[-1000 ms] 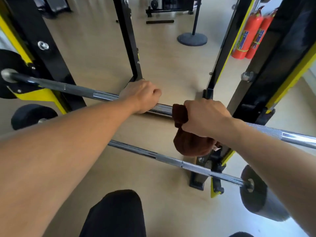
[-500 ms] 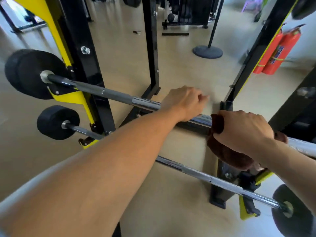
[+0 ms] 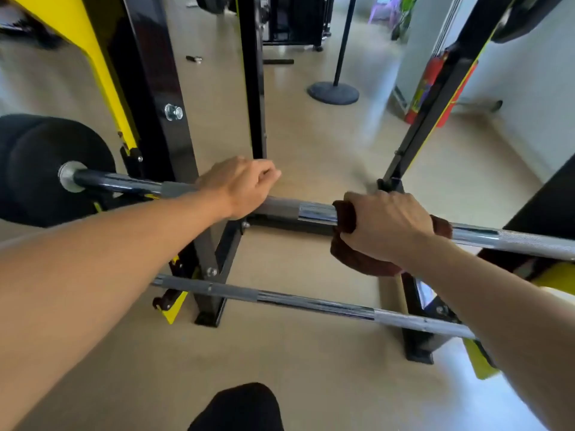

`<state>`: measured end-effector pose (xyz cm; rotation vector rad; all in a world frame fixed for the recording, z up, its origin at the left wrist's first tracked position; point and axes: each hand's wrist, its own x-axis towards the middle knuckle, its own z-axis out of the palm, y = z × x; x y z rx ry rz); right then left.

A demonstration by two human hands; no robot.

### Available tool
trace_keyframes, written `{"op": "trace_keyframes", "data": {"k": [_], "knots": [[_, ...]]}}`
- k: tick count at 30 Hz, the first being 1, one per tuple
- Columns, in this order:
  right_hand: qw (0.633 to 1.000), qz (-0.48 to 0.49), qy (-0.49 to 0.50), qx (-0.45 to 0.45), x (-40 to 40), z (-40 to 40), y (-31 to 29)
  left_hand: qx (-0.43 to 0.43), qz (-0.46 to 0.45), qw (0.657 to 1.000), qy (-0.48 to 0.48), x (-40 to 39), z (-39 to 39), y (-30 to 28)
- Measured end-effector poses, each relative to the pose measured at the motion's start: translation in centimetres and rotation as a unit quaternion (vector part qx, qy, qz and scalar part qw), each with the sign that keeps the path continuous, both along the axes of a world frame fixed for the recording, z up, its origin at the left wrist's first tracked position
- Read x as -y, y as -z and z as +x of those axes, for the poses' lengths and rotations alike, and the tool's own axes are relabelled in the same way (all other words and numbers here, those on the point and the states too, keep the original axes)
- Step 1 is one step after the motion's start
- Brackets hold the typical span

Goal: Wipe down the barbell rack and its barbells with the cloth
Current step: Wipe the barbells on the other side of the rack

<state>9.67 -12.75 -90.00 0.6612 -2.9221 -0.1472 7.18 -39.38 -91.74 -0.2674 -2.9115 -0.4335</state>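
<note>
A chrome upper barbell lies across the black and yellow rack, with a black plate on its left end. My left hand rests on the bar left of centre, fingers curled over it. My right hand grips a brown cloth wrapped around the bar a little to the right; the cloth's loose end hangs below my palm. A second, lower barbell sits on the rack beneath.
The rack's right upright rises at the right, with red fire extinguishers behind it. A round-based stand is on the beige floor beyond. My dark-clothed knee shows at the bottom edge.
The view has swung left and up, bringing the left plate and upright into sight. Both hands stay on the upper bar, with a wider gap between them now.
</note>
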Motion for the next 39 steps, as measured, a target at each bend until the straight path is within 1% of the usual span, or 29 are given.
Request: {"op": "trace_keyframes", "data": {"k": [3,6,8,11,13,15,18,22,23,25,26,27,28,30,31,33,35,37,38,39], "knots": [[1.0,-0.016,-0.013,-0.004,4.9,0.2,0.5,0.053,-0.008,0.999,0.006,-0.1,-0.6,0.2],[0.999,-0.028,-0.033,0.017,5.9,0.3,0.2,0.105,-0.002,0.995,0.0,0.3,-0.7,0.0],[0.998,-0.02,-0.017,0.05,3.3,0.2,-0.5,0.118,0.001,0.993,0.002,0.2,-0.4,-0.3],[0.993,0.027,0.079,0.087,-3.7,0.4,-1.5,0.12,-0.011,0.993,0.004,0.2,-0.2,-0.5],[0.987,0.046,0.133,0.081,-7.4,0.7,-1.9,0.105,-0.016,0.994,-0.006,0.2,-0.3,-0.3],[0.987,0.051,0.138,0.068,-8.6,0.9,-1.7,0.073,-0.011,0.997,-0.018,0.1,-0.1,0.0],[0.991,0.05,0.113,0.051,-5.2,0.8,-1.3,0.025,0.004,0.999,-0.02,-0.2,0.0,0.0],[0.999,0.012,0.026,0.026,5.5,0.4,-0.1,-0.007,0.055,0.998,-0.021,-0.4,0.2,-0.2],[1.0,0.007,0.009,0.022,7.9,0.4,0.1,-0.008,0.081,0.996,-0.023,-0.5,0.2,-0.5],[1.0,0.003,-0.014,0.003,10.6,0.4,0.1,-0.024,0.165,0.986,-0.019,-0.3,0.8,-0.9],[1.0,-0.001,-0.026,-0.007,10.9,0.2,0.1,-0.051,0.2,0.978,-0.019,0.3,1.5,-1.1],[0.999,-0.008,-0.033,-0.009,10.6,0.1,0.2,-0.086,0.214,0.973,-0.021,1.2,2.4,-1.2],[0.999,-0.016,-0.038,-0.005,10.2,0.2,0.2,-0.127,0.203,0.971,-0.026,2.6,3.6,-1.2],[0.999,-0.029,-0.037,0.019,9.8,0.3,0.1,-0.205,0.141,0.967,-0.045,6.3,6.2,-0.9],[0.998,-0.032,-0.037,0.028,9.9,0.5,0.0,-0.231,0.102,0.965,-0.066,8.9,7.6,-1.2],[0.999,-0.028,-0.036,0.028,10.2,0.5,0.0,-0.257,0.014,0.959,-0.119,14.5,9.4,-2.1],[0.999,-0.021,-0.032,0.024,10.4,0.4,-0.3,-0.23,-0.11,0.954,-0.156,19.8,10.2,-3.4],[0.999,-0.011,-0.024,0.031,10.8,0.4,-0.4,-0.169,-0.217,0.952,-0.136,22.8,9.8,-4.3],[0.999,-0.007,-0.023,0.031,11.3,0.5,-0.4,-0.142,-0.247,0.952,-0.112,23.3,9.5,-4.5],[0.999,-0.007,-0.024,0.028,11.9,0.6,-0.4,-0.124,-0.253,0.955,-0.094,23.2,9.1,-4.5]]}}
